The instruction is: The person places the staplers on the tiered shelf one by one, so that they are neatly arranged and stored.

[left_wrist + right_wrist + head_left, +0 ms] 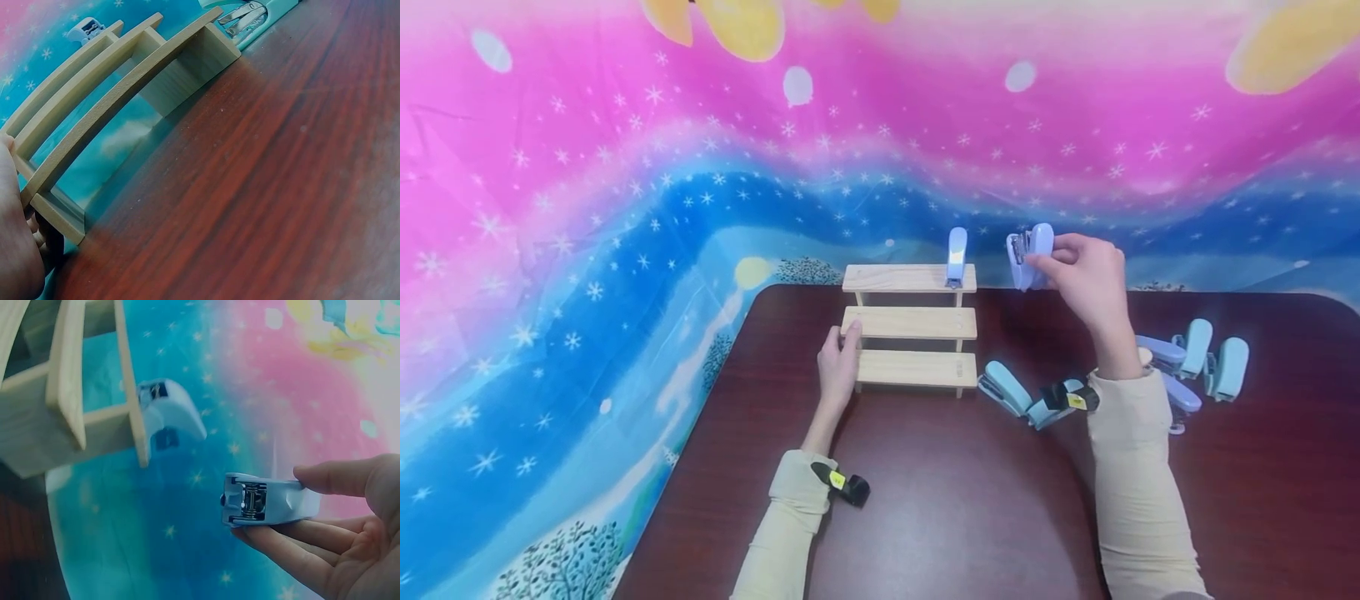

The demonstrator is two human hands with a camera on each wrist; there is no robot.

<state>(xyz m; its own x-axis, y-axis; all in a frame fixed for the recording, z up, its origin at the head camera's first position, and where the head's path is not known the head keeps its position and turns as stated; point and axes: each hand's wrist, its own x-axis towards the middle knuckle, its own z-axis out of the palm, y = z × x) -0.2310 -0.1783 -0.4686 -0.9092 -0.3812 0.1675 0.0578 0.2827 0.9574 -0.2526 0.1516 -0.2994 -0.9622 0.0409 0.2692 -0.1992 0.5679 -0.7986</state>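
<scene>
A small three-tier wooden rack [916,322] stands on the table. My left hand [838,364] grips its left end, thumb by the middle tier and fingers around the side [19,231]. One lavender stapler [956,257] stands on the top tier near the right end. Right of the rack, my right hand [1092,275] holds another lavender stapler [1028,257] up above the table's back edge. In the right wrist view, thumb and fingers pinch this held stapler [269,501] by its sides, with its spring end facing the rack.
Mint staplers [1006,388] lie by the rack's lower right corner. Farther right is a group of mint [1231,369] and lavender staplers [1182,393], partly behind my right forearm. A patterned cloth [625,208] hangs behind the dark wooden table [940,508].
</scene>
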